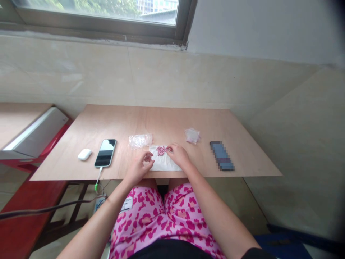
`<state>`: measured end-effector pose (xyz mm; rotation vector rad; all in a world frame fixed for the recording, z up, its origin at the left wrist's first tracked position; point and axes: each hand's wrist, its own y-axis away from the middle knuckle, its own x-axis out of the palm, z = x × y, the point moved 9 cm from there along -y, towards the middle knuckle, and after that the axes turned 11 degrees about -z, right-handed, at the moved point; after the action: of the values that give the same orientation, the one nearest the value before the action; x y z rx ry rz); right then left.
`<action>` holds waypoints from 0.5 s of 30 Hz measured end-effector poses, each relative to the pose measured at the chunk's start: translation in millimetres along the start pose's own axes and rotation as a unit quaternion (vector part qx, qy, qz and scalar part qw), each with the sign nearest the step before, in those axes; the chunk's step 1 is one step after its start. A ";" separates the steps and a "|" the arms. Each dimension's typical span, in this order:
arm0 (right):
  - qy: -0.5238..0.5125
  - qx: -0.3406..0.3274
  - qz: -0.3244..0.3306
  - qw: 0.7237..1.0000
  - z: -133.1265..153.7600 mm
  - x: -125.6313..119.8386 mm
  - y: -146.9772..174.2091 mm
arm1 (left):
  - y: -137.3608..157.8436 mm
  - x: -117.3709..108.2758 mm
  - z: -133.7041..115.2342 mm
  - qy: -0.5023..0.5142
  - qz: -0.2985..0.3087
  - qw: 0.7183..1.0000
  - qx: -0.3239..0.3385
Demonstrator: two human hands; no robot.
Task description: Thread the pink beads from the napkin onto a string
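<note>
In the head view, small, rounded pink beads [161, 151] lay clustered on a white, rectangular, paper-like sheet [167, 165] atop the light-brown wooden table [172, 118]. The right hand [178, 154] had its fingertips at the cluster's right edge; the left hand [140, 165] curled beside the sheet's left edge; whether either gripped anything, I could not tell.

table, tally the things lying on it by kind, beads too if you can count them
Phones: 2, the right one pixelated
White case: 1
White cable: 1
White sheet: 1
Clear plastic bundles: 2
Beads: too small to count
Total without beads: 7
</note>
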<state>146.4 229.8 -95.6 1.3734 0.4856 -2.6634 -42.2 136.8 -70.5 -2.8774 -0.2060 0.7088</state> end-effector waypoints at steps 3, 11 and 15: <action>-0.034 0.014 -0.017 0.999 0.7 -9.4 -1.0 | 0.2 0.7 0.4 -0.004 -0.001 1.000 0.000; -0.270 -0.007 -0.038 0.962 81.6 -41.7 17.3 | -0.3 5.0 -2.2 0.006 0.003 1.000 0.010; -0.232 -0.061 -0.018 0.971 85.4 -30.8 14.5 | 0.2 3.1 -3.9 0.007 -0.005 1.000 0.007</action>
<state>101.7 186.5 -28.0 0.6767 0.6038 -2.7985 -37.6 136.6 -68.6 -2.8655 -0.2130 0.6846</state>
